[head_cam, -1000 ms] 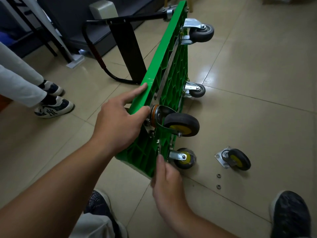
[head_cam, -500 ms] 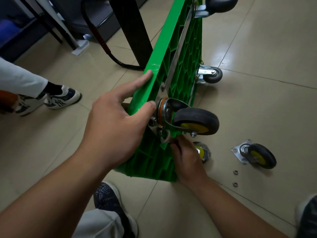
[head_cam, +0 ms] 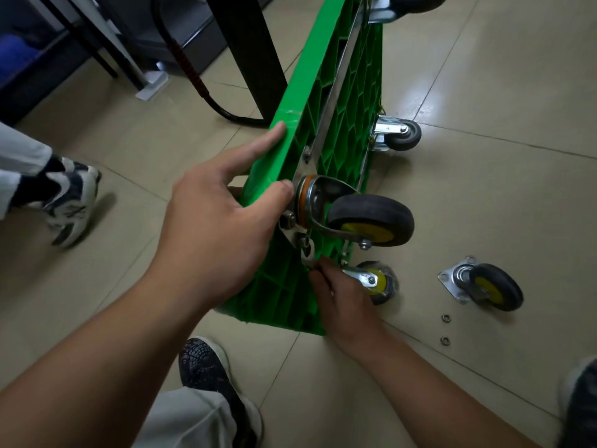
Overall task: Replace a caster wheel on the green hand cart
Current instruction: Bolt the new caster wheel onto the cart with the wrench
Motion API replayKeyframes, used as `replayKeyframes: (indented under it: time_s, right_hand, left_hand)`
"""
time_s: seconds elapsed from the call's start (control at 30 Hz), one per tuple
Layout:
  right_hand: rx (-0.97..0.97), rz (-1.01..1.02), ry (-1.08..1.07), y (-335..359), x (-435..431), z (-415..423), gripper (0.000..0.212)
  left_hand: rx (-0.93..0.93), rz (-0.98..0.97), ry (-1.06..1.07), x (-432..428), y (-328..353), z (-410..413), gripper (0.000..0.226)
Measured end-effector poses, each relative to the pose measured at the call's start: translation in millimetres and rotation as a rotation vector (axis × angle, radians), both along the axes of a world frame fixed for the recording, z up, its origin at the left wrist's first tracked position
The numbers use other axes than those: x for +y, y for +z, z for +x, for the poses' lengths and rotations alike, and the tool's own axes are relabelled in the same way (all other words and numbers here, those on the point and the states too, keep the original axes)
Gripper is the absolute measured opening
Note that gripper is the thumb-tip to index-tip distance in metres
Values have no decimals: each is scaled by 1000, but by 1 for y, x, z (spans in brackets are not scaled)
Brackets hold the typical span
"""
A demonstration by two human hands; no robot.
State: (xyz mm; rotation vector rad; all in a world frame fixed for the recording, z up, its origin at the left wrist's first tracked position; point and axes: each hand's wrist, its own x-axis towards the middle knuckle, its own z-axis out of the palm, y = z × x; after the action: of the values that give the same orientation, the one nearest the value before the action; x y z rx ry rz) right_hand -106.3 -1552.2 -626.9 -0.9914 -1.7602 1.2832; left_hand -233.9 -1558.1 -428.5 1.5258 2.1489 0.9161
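The right hand [head_cam: 342,299] bunches its fingertips at the lower corner of the mounting plate [head_cam: 298,236], and I cannot tell if that grip pinches a fastener. The left hand [head_cam: 213,227] clasps the upper edge of the green hand cart [head_cam: 342,130], thumb against the plate. The yellow-hubbed caster wheel [head_cam: 371,221] is seemingly being fastened, and next that corner's hardware needs squaring up and tightening. The cart stands on its side on the floor, a loose caster [head_cam: 491,286] beyond.

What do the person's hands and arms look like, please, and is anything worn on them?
The left hand and right hand are bare: no gloves, rings or watch show. The left forearm and right forearm are bare too, with no sleeve in view.
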Motion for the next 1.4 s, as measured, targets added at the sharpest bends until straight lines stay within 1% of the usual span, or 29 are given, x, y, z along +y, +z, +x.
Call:
replayKeyframes:
  time_s: [0.1, 0.2, 0.37, 0.47, 0.63, 0.77, 0.83, 0.87, 0.9, 0.93, 0.97, 1.0, 1.03, 1.07, 1.13, 1.17, 1.23, 1.3, 1.37, 1.4]
  right_hand:
    - [48, -30, -18, 9, -5, 2, 30]
    - [79, -82, -29, 21, -5, 5, 26]
    - [-39, -146, 94, 32, -1, 9, 25]
    - [-104, -145, 120, 30, -4, 9, 25]
    - [-63, -183, 116, 41, -7, 7, 29]
    - [-126, -269, 161, 58, -3, 6, 39]
    - [-127, -368, 182, 72, -4, 5, 47]
    - [-104, -453, 177, 83, -5, 4, 51]
    - [-58, -582, 162, 94, -6, 3, 53]
    - [18, -760, 143, 107, -7, 1, 53]
    - [100, -931, 134, 120, -6, 1, 52]
    - [169, -1058, 118, 131, -5, 2, 50]
    - [210, -1113, 109, 137, -6, 5, 49]
    - [210, -1129, 106, 142, -9, 5, 48]
    - [147, -1049, 59, 140, -20, -2, 49]
    - [98, -948, 4, 133, -28, -7, 51]
    - [6, -619, -99, 113, -48, -11, 57]
    - [-5, -341, -155, 85, -61, -7, 55]
    - [-63, -171, -175, 54, -58, 3, 50]
    - [-83, -113, -184, 42, -52, 7, 51]
  left_hand:
    - [-2, 1, 6, 1, -1, 2, 53]
    - [-20, 11, 11, 2, 1, 4, 56]
    - [-46, 31, -9, 2, -2, 0, 54]
    - [-74, 38, -3, 3, -1, 1, 55]
    - [-55, 46, 7, 2, 1, 3, 57]
    - [-8, 32, 17, 3, -1, 0, 54]
    - [7, 21, 27, 4, -1, -1, 54]
    - [15, 14, 35, 4, -1, -1, 54]
    - [23, 6, 43, 4, 0, 0, 53]
    - [30, 0, 48, 3, 1, 2, 53]
    - [32, 2, 48, 3, 1, 4, 53]
    - [31, 8, 45, 3, 1, 5, 53]
    - [29, 11, 40, 3, 1, 6, 53]
    - [31, 9, 35, 3, 2, 6, 53]
    - [46, 9, 34, 2, 2, 3, 53]
    - [47, 6, 33, 2, 2, 2, 53]
    - [38, -8, 29, 3, 2, 0, 54]
    - [43, -30, 28, 4, 1, 0, 54]
    - [40, -51, 30, 4, -1, 1, 55]
    - [35, -58, 31, 4, -1, 1, 55]
